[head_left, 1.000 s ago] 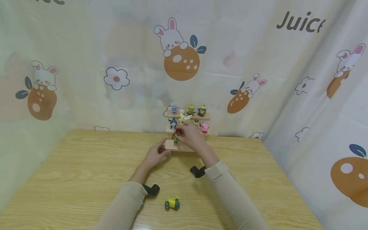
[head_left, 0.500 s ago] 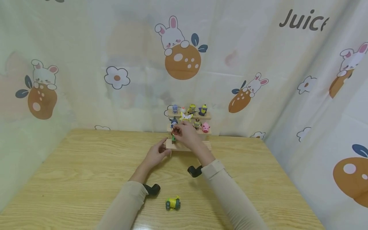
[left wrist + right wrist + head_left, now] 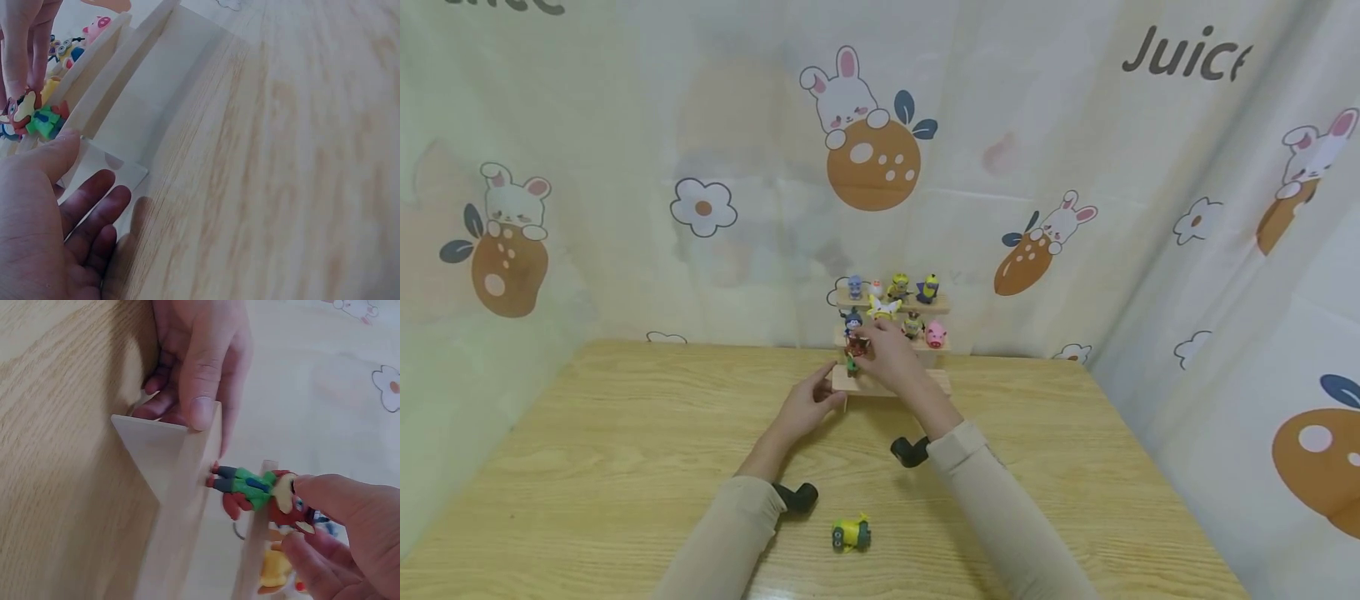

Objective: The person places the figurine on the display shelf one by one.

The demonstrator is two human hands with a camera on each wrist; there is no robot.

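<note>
A small wooden three-tier display shelf (image 3: 895, 383) stands at the back of the table. My right hand (image 3: 895, 354) pinches the head of a fox figurine (image 3: 250, 487) in a green shirt with a blue tie, between thumb and fingers. The fox is upright, its feet right at the left part of the lowest tier. At that tier's left end, my left hand (image 3: 805, 406) holds the shelf, its thumb (image 3: 201, 409) pressed on the edge and other fingers around the end. In the left wrist view, the fox's green shirt shows beyond the left thumb.
Several figurines fill the upper tiers, among them a pink pig (image 3: 935, 334) and a yellow figure with white ears (image 3: 883, 307). A yellow minion figurine (image 3: 851, 534) lies on its side on the table's near part. A printed curtain (image 3: 760, 275) hangs behind.
My right hand has shifted slightly left with the fox figurine, nearer the left end of the lowest tier. The left hand keeps its place on the shelf.
</note>
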